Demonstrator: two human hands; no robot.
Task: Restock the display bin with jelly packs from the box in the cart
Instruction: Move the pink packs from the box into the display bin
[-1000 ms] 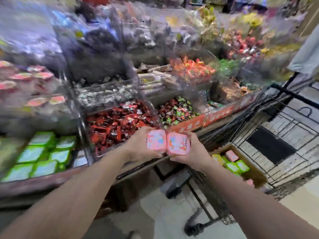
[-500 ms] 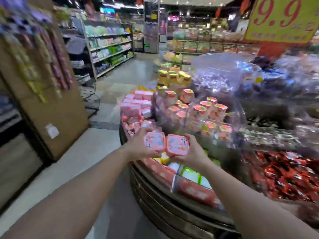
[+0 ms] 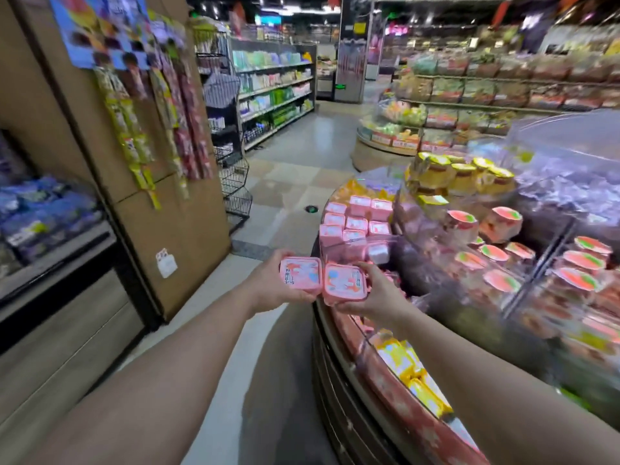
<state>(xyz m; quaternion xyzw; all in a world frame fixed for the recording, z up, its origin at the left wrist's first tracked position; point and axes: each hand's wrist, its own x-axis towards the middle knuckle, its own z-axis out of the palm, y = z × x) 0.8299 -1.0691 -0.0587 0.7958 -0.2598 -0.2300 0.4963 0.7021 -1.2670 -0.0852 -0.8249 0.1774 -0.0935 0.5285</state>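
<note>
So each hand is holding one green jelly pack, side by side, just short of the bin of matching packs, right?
Not green. The head view shows both jelly packs pink: one in the left hand, one in the right hand, side by side just short of the bin of matching pink packs.

A brown pillar (image 3: 141, 182) fills the upper left of the frame, hung with snack strips (image 3: 174, 122) under a blue poster (image 3: 100, 28) — a white tag (image 3: 166, 263) sits low on it. Behind it stand a wire rack (image 3: 235, 182) and stocked shelves (image 3: 275, 88) along the tiled floor (image 3: 302, 152). At right lie yellow-lidded cups (image 3: 469, 172), red-and-green-topped cups (image 3: 503, 280) and, lower down, yellow packs (image 3: 412, 370) — all blurred.
</note>
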